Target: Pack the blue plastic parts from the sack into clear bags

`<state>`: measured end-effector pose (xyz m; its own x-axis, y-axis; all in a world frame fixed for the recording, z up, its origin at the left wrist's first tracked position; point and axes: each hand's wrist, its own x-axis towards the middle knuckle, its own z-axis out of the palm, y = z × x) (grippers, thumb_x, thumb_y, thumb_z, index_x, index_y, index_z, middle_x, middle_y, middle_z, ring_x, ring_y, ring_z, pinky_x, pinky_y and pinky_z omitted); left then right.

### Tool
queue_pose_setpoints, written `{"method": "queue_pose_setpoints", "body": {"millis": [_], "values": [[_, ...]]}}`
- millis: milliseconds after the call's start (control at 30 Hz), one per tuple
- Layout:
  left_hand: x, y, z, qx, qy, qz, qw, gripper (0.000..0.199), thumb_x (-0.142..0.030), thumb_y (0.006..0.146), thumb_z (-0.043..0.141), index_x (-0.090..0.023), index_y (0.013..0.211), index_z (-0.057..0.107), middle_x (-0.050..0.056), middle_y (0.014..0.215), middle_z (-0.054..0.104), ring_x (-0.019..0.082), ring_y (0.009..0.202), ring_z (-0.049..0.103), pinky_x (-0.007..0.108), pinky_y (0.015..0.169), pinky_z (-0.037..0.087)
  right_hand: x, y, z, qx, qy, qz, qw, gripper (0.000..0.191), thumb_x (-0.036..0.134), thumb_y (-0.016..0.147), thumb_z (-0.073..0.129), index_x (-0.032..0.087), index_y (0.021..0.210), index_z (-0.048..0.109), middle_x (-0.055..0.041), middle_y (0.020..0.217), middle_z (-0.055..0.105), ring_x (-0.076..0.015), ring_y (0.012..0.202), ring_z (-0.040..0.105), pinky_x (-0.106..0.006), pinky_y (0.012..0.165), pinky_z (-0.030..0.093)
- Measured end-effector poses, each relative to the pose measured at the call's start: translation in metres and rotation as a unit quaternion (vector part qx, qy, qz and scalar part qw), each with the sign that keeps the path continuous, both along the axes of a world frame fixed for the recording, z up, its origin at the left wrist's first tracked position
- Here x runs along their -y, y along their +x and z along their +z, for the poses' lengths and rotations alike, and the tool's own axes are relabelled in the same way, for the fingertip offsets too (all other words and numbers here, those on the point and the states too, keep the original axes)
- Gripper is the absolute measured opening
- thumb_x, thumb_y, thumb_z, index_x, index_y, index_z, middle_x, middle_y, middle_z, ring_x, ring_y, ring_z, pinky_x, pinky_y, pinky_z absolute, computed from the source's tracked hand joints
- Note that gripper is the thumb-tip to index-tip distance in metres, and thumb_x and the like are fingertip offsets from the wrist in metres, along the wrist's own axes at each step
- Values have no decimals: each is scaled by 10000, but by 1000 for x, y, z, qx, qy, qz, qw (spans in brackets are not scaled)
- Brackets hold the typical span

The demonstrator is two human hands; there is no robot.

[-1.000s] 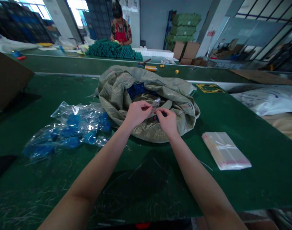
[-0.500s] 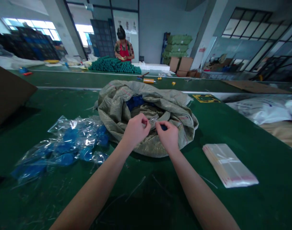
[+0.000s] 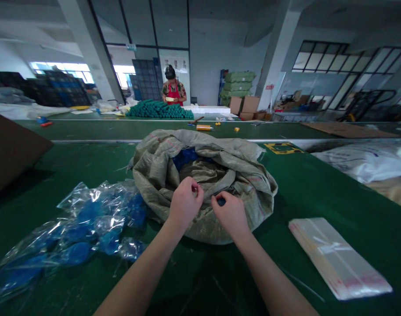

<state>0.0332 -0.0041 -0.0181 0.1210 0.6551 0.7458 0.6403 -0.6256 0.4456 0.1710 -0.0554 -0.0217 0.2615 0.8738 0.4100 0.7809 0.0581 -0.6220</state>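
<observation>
A large grey-green woven sack [image 3: 253,175] lies open on the green table, with blue items [image 3: 186,158] showing inside it. Over its near part my left hand [image 3: 186,201] is closed in a pinch; what is between the fingertips is too small to name. Close on its right, my right hand [image 3: 231,213] is also pinched, with something dark blue showing by its fingers. A small gap separates the two hands. Clear plastic bags with blue pieces inside [image 3: 88,224] lie left of the sack. To the right rests a bundle of flat clear bags [image 3: 337,254].
A brown cardboard piece [image 3: 14,151] stands at the left edge. Beyond the sack are an orange tube [image 3: 204,127] and a pile of green rolls [image 3: 159,109], where a person in a red apron [image 3: 174,92] stands. White sacks [image 3: 368,160] lie at the right.
The view has tilted up, so the table things appear lower. The clear plastic that showed between my fingertips is no longer visible there. My hands remain pinched over the sack.
</observation>
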Motion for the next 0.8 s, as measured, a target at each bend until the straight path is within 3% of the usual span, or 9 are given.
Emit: {"method": "queue_pose_setpoints", "body": {"millis": [67,200,267,400,467,600,800], "values": [[-1,0,-1,-14,-2,-29,999,188,-115,824,538,-215,738,404,-23,687,520,131,626,547,256,607,450,1,-1,0,-3,13,-3,1000,152,295,822,597,205,702,614,-31,687,679,-196,654,630,-304,654,443],[8,3,0,-21,117,-84,989,238,-107,859,541,-215,724,377,24,803,614,148,790,612,278,725,487,3,-3,-1,-38,126,21,991,149,303,843,578,204,738,612,-41,723,677,-193,691,635,-312,696,473],[10,5,-5,-27,159,-75,984,244,-112,861,554,-211,714,386,42,835,636,164,849,621,308,783,490,2,-2,-5,-61,156,24,986,161,319,851,566,200,757,621,-62,772,690,-203,737,643,-328,731,485],[5,8,-19,-40,136,14,990,238,-116,872,517,-212,688,400,32,724,578,177,776,585,325,756,472,-2,3,-14,-74,78,-8,994,176,324,826,573,198,709,612,-51,716,676,-202,680,619,-330,701,470],[2,8,-22,-24,115,28,993,236,-117,872,506,-211,679,407,33,735,565,172,774,574,310,749,470,-2,5,-15,-81,46,-6,996,169,327,810,586,199,703,616,-41,711,675,-200,692,617,-326,715,460],[0,8,-19,-10,55,8,998,188,-93,881,474,-198,725,476,43,816,595,160,803,588,274,745,480,-3,7,-12,-139,-21,0,990,194,338,780,600,201,642,600,-26,656,664,-188,659,602,-311,687,443],[1,8,-21,-62,3,-70,996,240,-44,855,441,-170,865,645,89,1076,661,183,989,635,319,892,526,-8,8,-15,-135,-17,-12,991,182,343,782,584,201,668,599,-31,690,671,-184,674,592,-318,715,434]]}}
